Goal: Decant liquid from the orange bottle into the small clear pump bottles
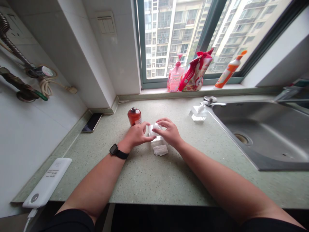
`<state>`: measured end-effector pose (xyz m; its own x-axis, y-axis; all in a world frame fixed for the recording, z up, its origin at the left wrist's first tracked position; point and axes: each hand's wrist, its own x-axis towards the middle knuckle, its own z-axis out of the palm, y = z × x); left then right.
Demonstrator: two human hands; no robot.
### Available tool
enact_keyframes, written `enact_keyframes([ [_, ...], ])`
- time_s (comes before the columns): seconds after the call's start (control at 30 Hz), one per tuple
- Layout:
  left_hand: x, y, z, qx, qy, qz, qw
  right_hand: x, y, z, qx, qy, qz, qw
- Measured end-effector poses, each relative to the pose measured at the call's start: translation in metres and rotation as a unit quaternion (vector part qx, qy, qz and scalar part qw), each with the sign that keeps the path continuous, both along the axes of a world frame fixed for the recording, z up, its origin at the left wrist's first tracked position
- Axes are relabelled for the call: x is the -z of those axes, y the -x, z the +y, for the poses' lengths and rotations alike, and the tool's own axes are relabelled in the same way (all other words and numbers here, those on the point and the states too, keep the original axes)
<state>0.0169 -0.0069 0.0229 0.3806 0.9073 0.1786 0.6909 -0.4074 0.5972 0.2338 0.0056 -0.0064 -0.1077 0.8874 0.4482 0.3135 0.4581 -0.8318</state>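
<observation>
My left hand (137, 134) and my right hand (169, 131) meet over the speckled green countertop (145, 180), with their fingertips on a small transparent plastic packet (154, 130). Both hands seem to pinch it, and the fingers hide part of it. Just below the packet lies a small square of beige paper or tissue (160, 150). An amber bottle with a dark cap (134, 116) stands just past my left hand, apart from it. A black watch (117, 151) sits on my left wrist.
A stainless steel sink (263, 132) with a faucet (212, 101) lies right, beside a transparent plastic piece (198, 113). A phone (92, 122) and a white power bank (47, 182) lie left. Pink pump bottle (175, 74), red-white bag (196, 71) and orange-white bottle (229, 71) stand on the windowsill.
</observation>
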Motion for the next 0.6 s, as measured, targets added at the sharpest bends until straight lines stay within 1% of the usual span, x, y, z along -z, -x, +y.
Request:
enact_keyframes([
  [0.17, -0.002, 0.001, 0.000, 0.015, 0.011, -0.009, 1.000, -0.002, -0.006, -0.001, -0.055, 0.020, -0.007, 0.998],
  [0.37, -0.003, 0.003, 0.001, 0.025, 0.017, -0.003, 1.000, 0.004, -0.013, 0.007, -0.084, 0.078, 0.067, 0.991],
  [0.5, -0.003, 0.003, 0.001, 0.023, 0.022, 0.000, 0.999, 0.010, -0.016, 0.013, -0.112, 0.094, 0.094, 0.985],
  [0.6, -0.003, 0.003, 0.000, 0.021, 0.022, 0.001, 1.000, 0.011, -0.017, 0.013, -0.130, 0.122, 0.115, 0.977],
])
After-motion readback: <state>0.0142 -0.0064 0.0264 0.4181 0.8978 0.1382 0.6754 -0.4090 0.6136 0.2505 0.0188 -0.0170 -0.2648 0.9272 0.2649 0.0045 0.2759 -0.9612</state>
